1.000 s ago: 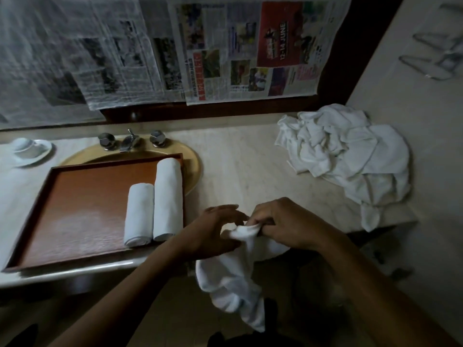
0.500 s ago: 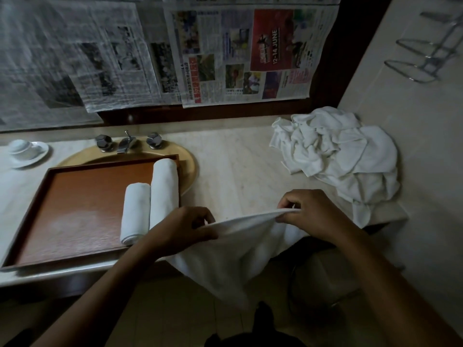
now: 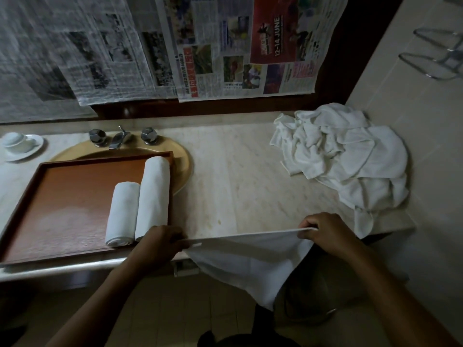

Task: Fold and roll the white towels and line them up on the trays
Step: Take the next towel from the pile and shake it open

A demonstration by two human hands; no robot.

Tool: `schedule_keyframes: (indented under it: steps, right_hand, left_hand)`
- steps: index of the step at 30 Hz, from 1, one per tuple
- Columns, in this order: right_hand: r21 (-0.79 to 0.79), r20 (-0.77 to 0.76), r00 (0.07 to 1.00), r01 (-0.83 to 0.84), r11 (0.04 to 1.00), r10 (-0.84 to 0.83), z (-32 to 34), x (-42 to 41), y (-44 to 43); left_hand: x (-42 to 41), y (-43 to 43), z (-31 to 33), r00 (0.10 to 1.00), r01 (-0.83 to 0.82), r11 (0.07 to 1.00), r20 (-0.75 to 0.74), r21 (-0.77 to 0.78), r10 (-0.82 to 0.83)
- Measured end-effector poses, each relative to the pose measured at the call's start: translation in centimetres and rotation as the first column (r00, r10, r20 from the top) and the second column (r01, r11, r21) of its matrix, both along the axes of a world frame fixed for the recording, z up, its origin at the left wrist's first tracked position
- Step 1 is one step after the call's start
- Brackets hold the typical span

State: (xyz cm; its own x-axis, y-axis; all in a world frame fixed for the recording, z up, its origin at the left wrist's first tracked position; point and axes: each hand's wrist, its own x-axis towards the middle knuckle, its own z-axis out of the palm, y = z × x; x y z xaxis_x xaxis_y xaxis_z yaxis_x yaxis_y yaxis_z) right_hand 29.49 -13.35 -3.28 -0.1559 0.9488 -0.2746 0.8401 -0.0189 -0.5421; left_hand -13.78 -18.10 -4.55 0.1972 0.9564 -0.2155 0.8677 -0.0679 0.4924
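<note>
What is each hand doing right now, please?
Left hand: closed, pinching one top corner of the white towel.
Right hand: closed, pinching the other top corner.

A strip of the pale marble table (image 3: 238, 176) lies bare between the brown wooden tray (image 3: 62, 196) on the left and the heap of crumpled white towels (image 3: 345, 161) at far right. Two rolled white towels (image 3: 154, 196) crowd the tray's right edge; its left part is bare.
</note>
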Motion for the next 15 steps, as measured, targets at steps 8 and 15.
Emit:
schedule_keyframes:
  steps: [8, 15]
  right_hand:
    - [0.172, -0.032, 0.999, 0.025, 0.985, -0.020, -0.7, 2.2, 9.5]
    - [0.342, -0.040, 0.999, -0.020, 0.940, 0.035, 3.2, 3.0, 19.3]
  left_hand:
    - [4.2, 6.7, 1.7, 0.939, -0.322, 0.939, 0.172, 0.124, 0.299]
    - [4.4, 15.3, 4.7, 0.885, -0.461, 0.857, 0.193, 0.231, 0.424]
